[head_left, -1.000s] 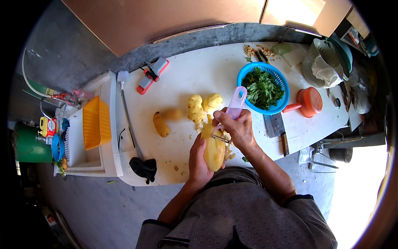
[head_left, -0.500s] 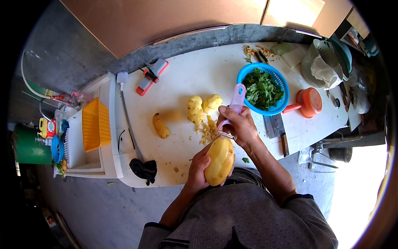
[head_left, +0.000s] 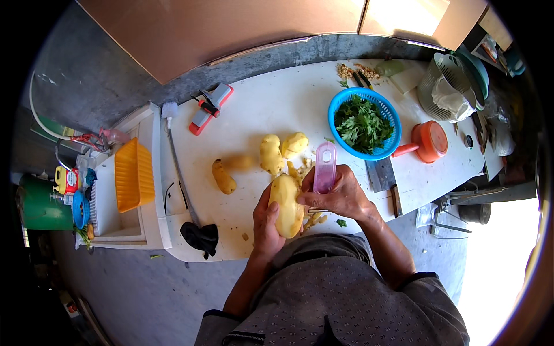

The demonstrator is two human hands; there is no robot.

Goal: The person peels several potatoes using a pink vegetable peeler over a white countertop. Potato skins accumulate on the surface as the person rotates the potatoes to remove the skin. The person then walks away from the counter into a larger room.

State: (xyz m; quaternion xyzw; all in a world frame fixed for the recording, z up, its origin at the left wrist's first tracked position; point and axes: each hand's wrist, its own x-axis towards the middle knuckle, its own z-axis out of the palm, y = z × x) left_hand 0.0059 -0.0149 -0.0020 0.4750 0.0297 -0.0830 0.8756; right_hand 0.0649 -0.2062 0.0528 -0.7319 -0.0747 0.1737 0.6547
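Observation:
My left hand is closed round a large, mostly peeled potato, held nearly upright above the near part of the table. Just to its right, my right hand grips a peeler with a translucent pink handle; its metal blade end points down beside the potato. The right thumb reaches to the potato's side. Behind the hands lie two peeled potatoes, one knobbly and one rounder. Peelings are heaped between them and my hands. Further left rests an unpeeled potato.
A blue basket of green leaves stands behind my right hand. Right of it are a cleaver and an orange-red pan. A sharpening stone lies far left, near a long-handled brush and a sink with a yellow basket.
The potato has shifted left and up and turned in my left hand. The peeler has come off its top end and now sits at its right side, lower.

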